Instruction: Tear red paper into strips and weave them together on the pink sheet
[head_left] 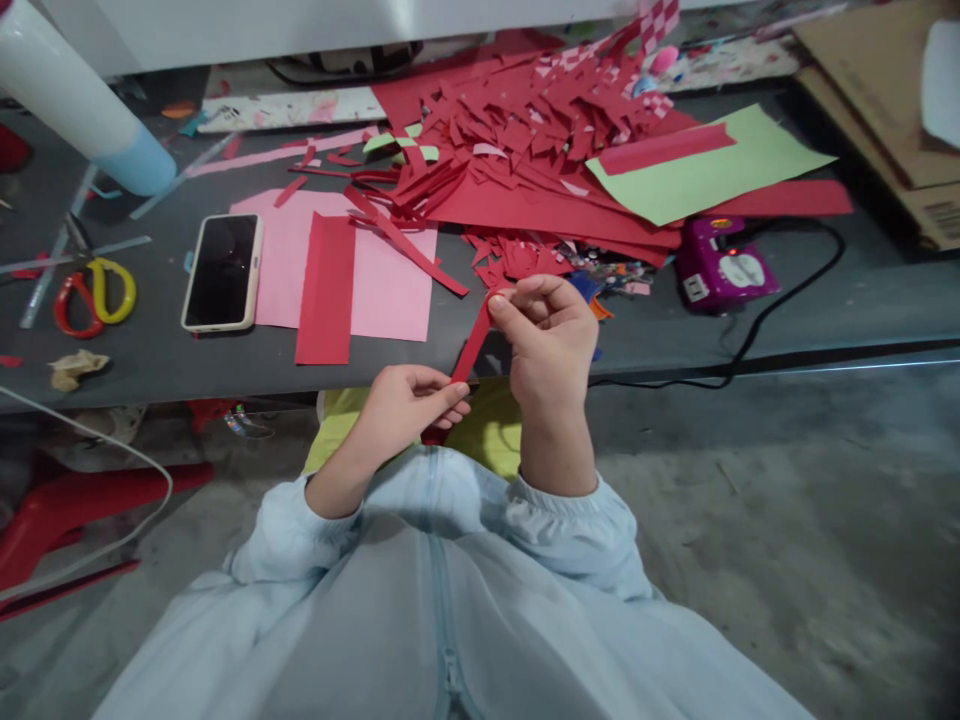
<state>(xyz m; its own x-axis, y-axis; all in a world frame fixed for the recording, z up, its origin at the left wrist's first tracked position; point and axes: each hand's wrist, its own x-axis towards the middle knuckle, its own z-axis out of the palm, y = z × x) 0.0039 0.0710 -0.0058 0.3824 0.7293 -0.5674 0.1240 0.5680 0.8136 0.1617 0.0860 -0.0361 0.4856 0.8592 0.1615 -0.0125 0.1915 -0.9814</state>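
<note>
A narrow red paper strip (473,348) stretches slantwise between my two hands, just over the table's front edge. My left hand (416,405) pinches its lower part between thumb and fingers. Its upper end is gripped by the thumb and forefinger of my right hand (551,330). Beyond the hands lie a wide red paper piece (326,290) and a pink sheet (390,290), with a few loose red strips (409,240) across the sheet. A large heap of folded red paper pieces (517,130) rests on red sheets behind my right hand.
On the left are a phone (222,272), red-and-yellow-handled scissors (94,295) and a white-and-blue bottle (90,100). To the right sit a green sheet (712,170), a purple device (724,265) with a black cable (795,295), and cardboard (885,110). A red stool (82,510) stands below.
</note>
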